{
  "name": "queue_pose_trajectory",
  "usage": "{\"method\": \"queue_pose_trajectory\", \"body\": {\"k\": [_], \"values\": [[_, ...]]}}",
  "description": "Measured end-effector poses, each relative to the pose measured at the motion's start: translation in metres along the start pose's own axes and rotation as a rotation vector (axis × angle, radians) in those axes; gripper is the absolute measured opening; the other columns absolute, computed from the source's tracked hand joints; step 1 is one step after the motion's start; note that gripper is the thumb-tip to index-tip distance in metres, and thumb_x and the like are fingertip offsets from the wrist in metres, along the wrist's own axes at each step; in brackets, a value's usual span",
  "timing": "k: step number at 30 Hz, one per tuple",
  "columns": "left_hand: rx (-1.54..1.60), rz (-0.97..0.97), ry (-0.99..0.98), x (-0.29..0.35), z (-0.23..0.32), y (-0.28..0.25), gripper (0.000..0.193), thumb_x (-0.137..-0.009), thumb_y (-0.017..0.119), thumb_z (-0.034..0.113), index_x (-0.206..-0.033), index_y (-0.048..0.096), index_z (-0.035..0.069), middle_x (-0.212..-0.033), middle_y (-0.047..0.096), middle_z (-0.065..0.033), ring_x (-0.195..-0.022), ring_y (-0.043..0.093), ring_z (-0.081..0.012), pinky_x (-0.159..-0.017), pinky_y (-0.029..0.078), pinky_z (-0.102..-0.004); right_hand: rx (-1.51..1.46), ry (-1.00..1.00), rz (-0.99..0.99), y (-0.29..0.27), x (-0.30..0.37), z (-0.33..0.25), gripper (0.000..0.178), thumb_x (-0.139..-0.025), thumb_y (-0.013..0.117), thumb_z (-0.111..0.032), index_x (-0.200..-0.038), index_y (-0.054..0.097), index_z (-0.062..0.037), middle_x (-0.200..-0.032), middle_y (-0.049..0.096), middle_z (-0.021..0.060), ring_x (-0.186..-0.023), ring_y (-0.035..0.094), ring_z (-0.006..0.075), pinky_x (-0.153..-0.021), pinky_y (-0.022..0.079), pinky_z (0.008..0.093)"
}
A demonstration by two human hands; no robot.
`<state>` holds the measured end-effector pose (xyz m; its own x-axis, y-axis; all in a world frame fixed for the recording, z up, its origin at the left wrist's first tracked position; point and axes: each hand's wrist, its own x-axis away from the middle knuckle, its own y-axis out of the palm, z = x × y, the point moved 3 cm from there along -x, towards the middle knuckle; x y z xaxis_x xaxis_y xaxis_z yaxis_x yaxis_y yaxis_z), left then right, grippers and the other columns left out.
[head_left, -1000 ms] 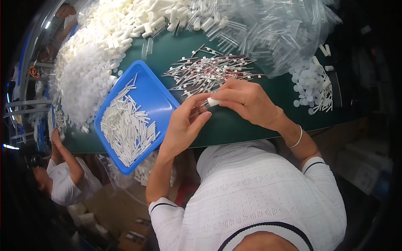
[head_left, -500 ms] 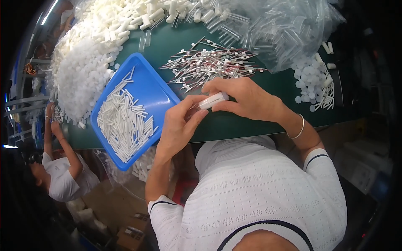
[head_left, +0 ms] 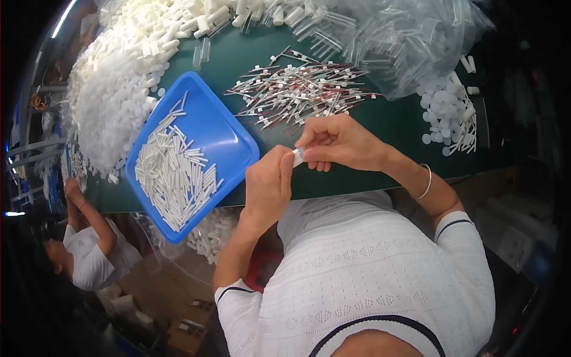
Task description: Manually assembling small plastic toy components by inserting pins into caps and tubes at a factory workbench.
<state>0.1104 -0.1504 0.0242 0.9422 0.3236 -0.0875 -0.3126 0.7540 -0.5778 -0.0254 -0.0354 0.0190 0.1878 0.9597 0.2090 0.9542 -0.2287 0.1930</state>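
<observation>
My left hand (head_left: 269, 181) is closed around a clear tube with a white core (head_left: 298, 157), in front of my body at the table's near edge. Only the tube's white end shows, beyond the left thumb; the rest lies hidden in the palm. Thumb and fingers of my right hand (head_left: 344, 143) pinch at that end; whether they hold a separate small piece cannot be made out. Left of my hands stands a blue tray (head_left: 229, 146) with many short white sticks (head_left: 172, 178) in it. Beyond the hands lies a heap of thin rods with white tabs and reddish parts (head_left: 303, 92).
White cylinders (head_left: 148, 35) and translucent round pieces (head_left: 113, 113) are piled at the far left. Clear tubes (head_left: 203, 52) lie behind the tray, more in a plastic bag (head_left: 416, 47). Discs (head_left: 440, 110) sit at right. Another person (head_left: 98, 253) works at left.
The tube has turned more upright and sunk into my left hand, which has closed around it. My right fingers have shifted from gripping its length to pinching its end.
</observation>
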Motion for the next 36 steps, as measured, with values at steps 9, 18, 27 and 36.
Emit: {"method": "queue_pose_trajectory", "body": {"k": [9,18,27,36], "values": [[0.132,-0.086,-0.196,0.005,0.002,-0.004,0.021,-0.083,0.072,0.012,-0.097,0.059,0.002,-0.077,0.061,-0.0138,-0.061,0.058,-0.0309,-0.055,0.045,-0.0346,-0.033,-0.167,0.159,0.007,0.013,0.019,0.016,-0.086,0.067,-0.001,-0.102,0.066,0.0018,-0.096,0.064,0.0066,-0.086,0.06,0.0085,-0.074,0.05,0.0209],[-0.113,0.073,0.123,0.006,0.007,0.004,0.016,-0.087,0.067,0.013,-0.094,0.059,0.001,-0.077,0.06,-0.0135,-0.06,0.058,-0.0282,-0.055,0.045,-0.0346,-0.008,-0.282,0.099,0.004,0.005,0.02,0.015,-0.085,0.068,-0.002,-0.1,0.067,-0.0004,-0.098,0.06,0.0067,-0.087,0.057,0.0101,-0.074,0.046,0.0218],[0.274,-0.06,-0.077,0.017,-0.005,0.02,0.034,-0.101,0.047,0.027,-0.084,0.058,0.0,-0.063,0.053,-0.0014,-0.053,0.044,-0.0086,-0.047,0.032,-0.0246,0.117,-0.289,0.027,0.004,0.002,0.018,0.018,-0.087,0.07,-0.021,-0.09,0.062,-0.0054,-0.084,0.055,-0.002,-0.078,0.051,0.0062,-0.068,0.042,0.0224],[1.487,-0.146,-0.413,0.007,-0.002,0.049,0.051,-0.102,0.024,0.05,-0.084,0.047,0.009,-0.084,0.052,-0.0069,-0.081,0.049,-0.0201,-0.075,0.044,-0.0327,0.736,-0.697,0.333,0.023,0.029,0.006,0.074,-0.062,0.083,-0.01,-0.127,0.048,-0.0013,-0.123,0.053,0.0181,-0.11,0.056,0.0323,-0.089,0.049,0.0383]]}}
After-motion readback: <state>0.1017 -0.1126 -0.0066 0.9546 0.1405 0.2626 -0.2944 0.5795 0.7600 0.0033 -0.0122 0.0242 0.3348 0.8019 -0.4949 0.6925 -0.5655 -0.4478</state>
